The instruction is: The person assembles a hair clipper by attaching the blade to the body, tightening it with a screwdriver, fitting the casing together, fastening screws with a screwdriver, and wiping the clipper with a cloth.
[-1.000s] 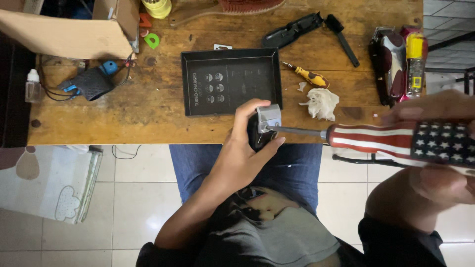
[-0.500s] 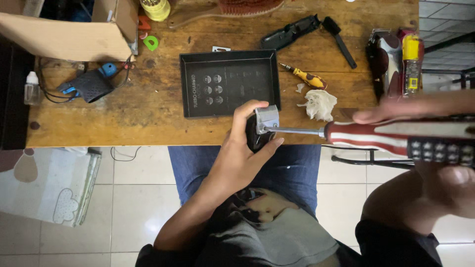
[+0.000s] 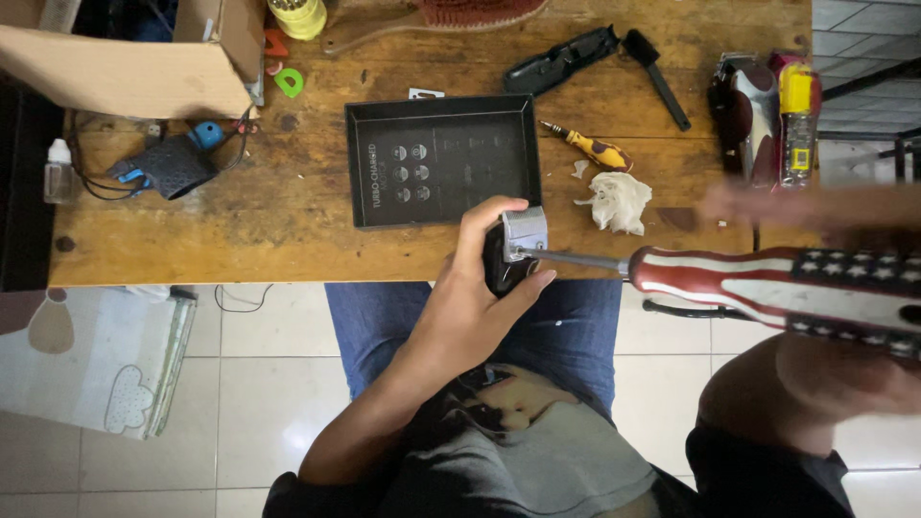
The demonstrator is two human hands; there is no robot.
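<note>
My left hand (image 3: 475, 307) grips a small black hair clipper with a silver blade head (image 3: 524, 233), held just off the near edge of the wooden table (image 3: 288, 211). A large screwdriver (image 3: 767, 288) with a red, white and blue striped and starred handle has its tip against the blade head. My right hand (image 3: 815, 206) is blurred at the right edge, its fingers around the far end of that handle.
A black shallow box tray (image 3: 441, 158) lies on the table behind the clipper. Nearby lie a crumpled tissue (image 3: 616, 201), a small yellow screwdriver (image 3: 595, 149), a black brush (image 3: 655, 62), more clippers (image 3: 743, 110) and a cardboard box (image 3: 125, 67).
The screwdriver handle has shifted slightly and my right hand moved along it, now blurred. My left hand keeps the clipper in the same place.
</note>
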